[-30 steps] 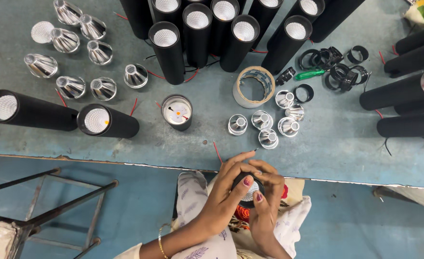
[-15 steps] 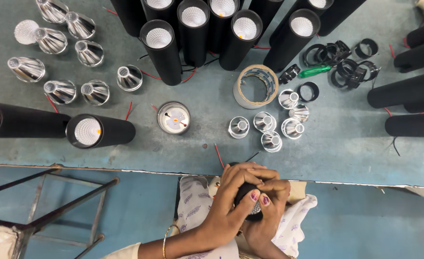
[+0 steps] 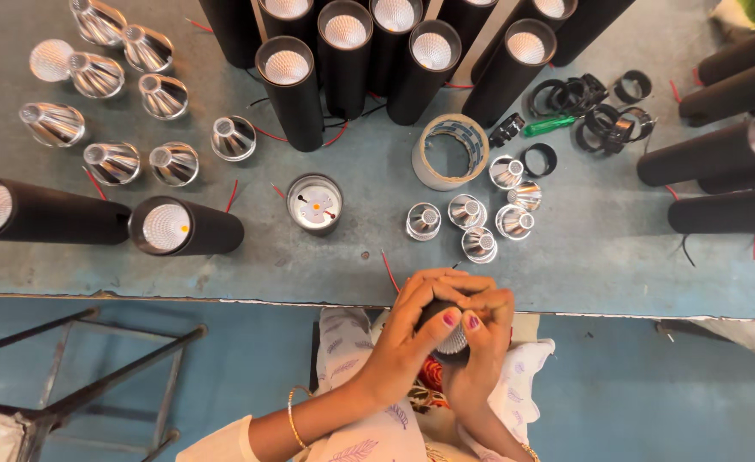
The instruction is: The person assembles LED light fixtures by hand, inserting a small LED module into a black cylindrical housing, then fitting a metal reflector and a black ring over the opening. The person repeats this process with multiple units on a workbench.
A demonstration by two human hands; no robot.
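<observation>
A grey-blue worktop [image 3: 617, 265] fills the upper part of the view, its near edge running just above the person's hands. Long black tube housings [image 3: 44, 210] lie on it at the left, more stand clustered at the top centre [image 3: 343, 60], and others lie at the right [image 3: 719, 154]. Several of the standing tubes show a pale honeycomb reflector seated inside their open mouths. A roll of tape [image 3: 450, 151] lies flat near the middle, its core hollow. A short round lamp cup [image 3: 314, 204] stands open, with a small yellow chip and red wire inside it. Shiny cone reflectors [image 3: 108, 94] are scattered at the upper left, a smaller group of silver reflectors [image 3: 478, 214] sits below the tape, and black rings [image 3: 595, 107] with a green-handled tool [image 3: 550, 125] lie at the upper right.

Below the worktop's edge, over the lap, the left hand [image 3: 407, 342] and right hand [image 3: 480, 338] meet around a small dark lamp piece [image 3: 446, 329]. The fingers of both hands are curled and pressed together over it, gripping it between them; most of the piece is hidden.
</observation>
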